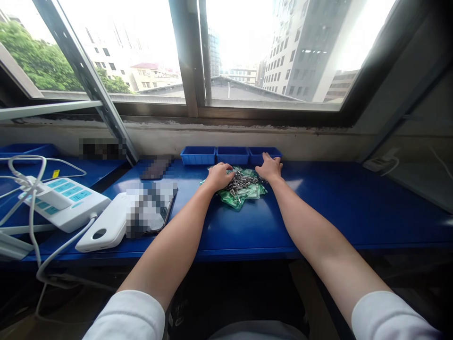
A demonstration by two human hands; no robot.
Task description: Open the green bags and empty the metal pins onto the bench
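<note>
A heap of small metal screw-like pieces (244, 181) lies on crumpled green-tinted clear plastic bags (236, 200) in the middle of the blue table. My left hand (220, 176) rests at the heap's left side, fingers bent over its edge and thumb apart from them; nothing shows in its grasp. My right hand (270, 166) is open with its fingers spread, reaching over the front rim of the right blue bin (256, 150). The middle blue bin (232, 156) and left blue bin (198, 157) stand beside it in a row, their floors hidden.
Left of the heap are a phone (166, 208), a white power bank (106, 226) and a white power strip (67, 200) with looping cables. A dark flat object (155, 168) lies behind them. The wall and window (193, 61) rise behind the bins. A white plug (380, 162) sits far right.
</note>
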